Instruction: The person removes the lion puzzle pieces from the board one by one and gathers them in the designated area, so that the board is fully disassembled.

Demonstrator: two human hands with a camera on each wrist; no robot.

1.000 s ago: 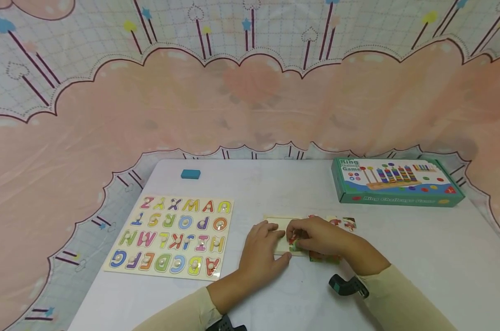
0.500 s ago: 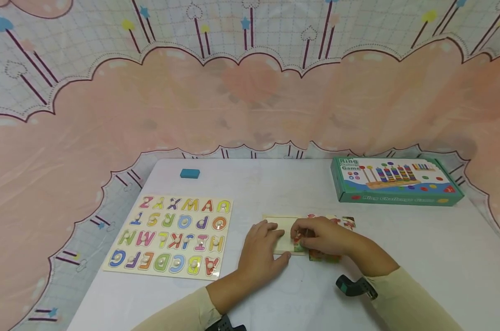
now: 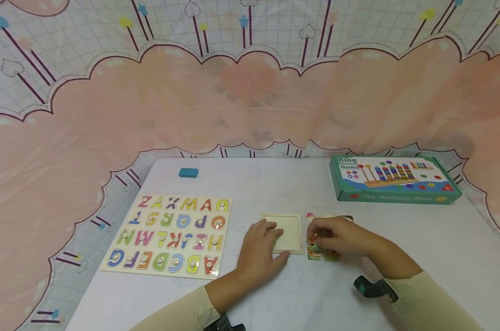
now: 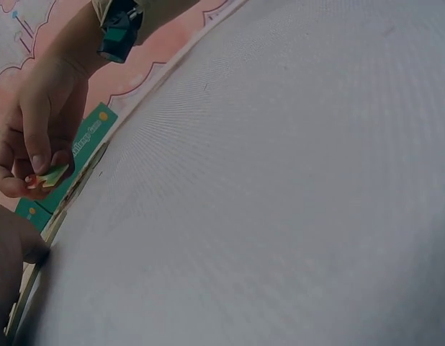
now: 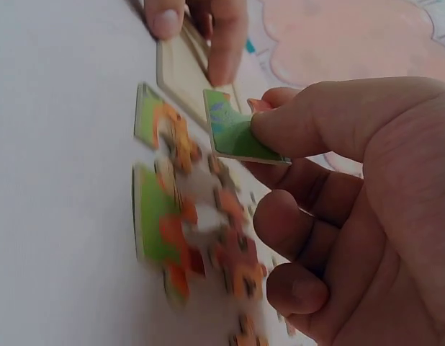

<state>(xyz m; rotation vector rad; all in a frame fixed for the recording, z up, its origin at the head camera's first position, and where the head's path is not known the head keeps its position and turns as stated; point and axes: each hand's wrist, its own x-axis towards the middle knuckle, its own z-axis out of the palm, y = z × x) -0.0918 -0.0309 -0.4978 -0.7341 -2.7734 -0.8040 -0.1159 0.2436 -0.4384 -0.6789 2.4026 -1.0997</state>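
My left hand (image 3: 260, 248) rests on the left side of a small pale wooden puzzle tray (image 3: 293, 234), its thumb at the near edge. The visible part of the tray's inside is bare. Just right of the tray, my right hand (image 3: 345, 236) pinches a mostly green jigsaw piece (image 5: 233, 133) between thumb and fingers, raised above the table. The piece also shows in the left wrist view, green with some red. Under and beside that hand lie several loose jigsaw pieces (image 5: 158, 216) in green, orange and red; the hand covers part of them in the head view.
A cream alphabet board (image 3: 167, 236) with colourful knobbed letters lies left of the tray. Behind it sits a small blue block (image 3: 188, 173). At the back right stands a green Ring Challenge Game box (image 3: 394, 179). A patterned cloth (image 3: 250, 101) hangs behind the white table (image 3: 250, 184).
My right hand has moved right, from over the tray to above the loose pieces, with the green jigsaw piece in its fingers. The left hand has stayed on the tray.
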